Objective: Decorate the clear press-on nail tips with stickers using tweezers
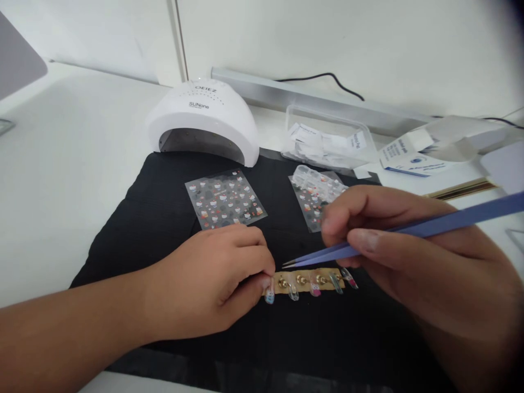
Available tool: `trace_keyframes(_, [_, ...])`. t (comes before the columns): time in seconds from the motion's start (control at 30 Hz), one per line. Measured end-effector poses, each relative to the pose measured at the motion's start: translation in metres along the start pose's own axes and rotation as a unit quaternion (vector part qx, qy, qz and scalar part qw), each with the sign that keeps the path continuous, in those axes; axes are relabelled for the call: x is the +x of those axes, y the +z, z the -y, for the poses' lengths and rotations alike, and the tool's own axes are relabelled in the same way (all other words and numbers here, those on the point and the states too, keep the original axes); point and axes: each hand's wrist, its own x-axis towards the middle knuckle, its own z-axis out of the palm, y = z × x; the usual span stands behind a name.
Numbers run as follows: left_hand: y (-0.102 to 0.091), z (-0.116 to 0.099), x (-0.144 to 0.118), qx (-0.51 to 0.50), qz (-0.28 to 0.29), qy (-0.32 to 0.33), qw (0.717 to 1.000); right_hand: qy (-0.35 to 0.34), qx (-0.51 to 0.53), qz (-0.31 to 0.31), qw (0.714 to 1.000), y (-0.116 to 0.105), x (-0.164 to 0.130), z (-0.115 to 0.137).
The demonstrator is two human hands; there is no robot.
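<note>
My left hand [216, 278] is closed, its thumb and fingers pinching the left end of a gold nail-display strip [310, 274] and hiding that end. Along the strip, gold knobs alternate with clear false nails: one with a blue design [269, 297] beside my left thumb, a plain one [293, 289], a pink-decorated one [315, 289], a greenish one [336, 284] and one with dark pink [350, 279]. Blue-purple tweezers [335, 252] rest in the closed fingers of my right hand [426, 262]. Their fine tips, almost together, hover just above the strip with nothing visible between them.
A black mat [135, 229] covers the white table [73, 191]. Behind my hands lie a sticker sheet [225, 199] and another sticker sheet [311, 210] under a clear plastic case [319, 183]. A white nail lamp [204, 112], a pad-filled plastic box [327, 142] and an opened carton [421, 155] stand farther back.
</note>
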Motion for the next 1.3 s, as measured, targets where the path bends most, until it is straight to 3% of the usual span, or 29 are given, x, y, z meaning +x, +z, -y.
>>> trace_keyframes(0.2, [-0.0031,0.0040,-0.0001,-0.028,-0.026,0.030,0.999,0.017,0.038,-0.042,0.998,0.0012,-0.0010,0.0043])
trace_keyframes(0.37, [-0.0054,0.0064,-0.0006,-0.032,-0.007,0.087,0.996,0.013,0.056,-0.037,0.998,0.0026,0.0002,0.0039])
trace_keyframes(0.97, [-0.0065,0.0031,0.0008,-0.032,-0.013,0.047,0.998,-0.002,0.055,-0.007,0.998,-0.0015,0.0004,0.0023])
trace_keyframes(1.3, [-0.0073,0.0019,0.0020,-0.013,0.042,0.052,0.998,0.000,0.063,-0.006,0.998,0.0009,0.0009,0.0027])
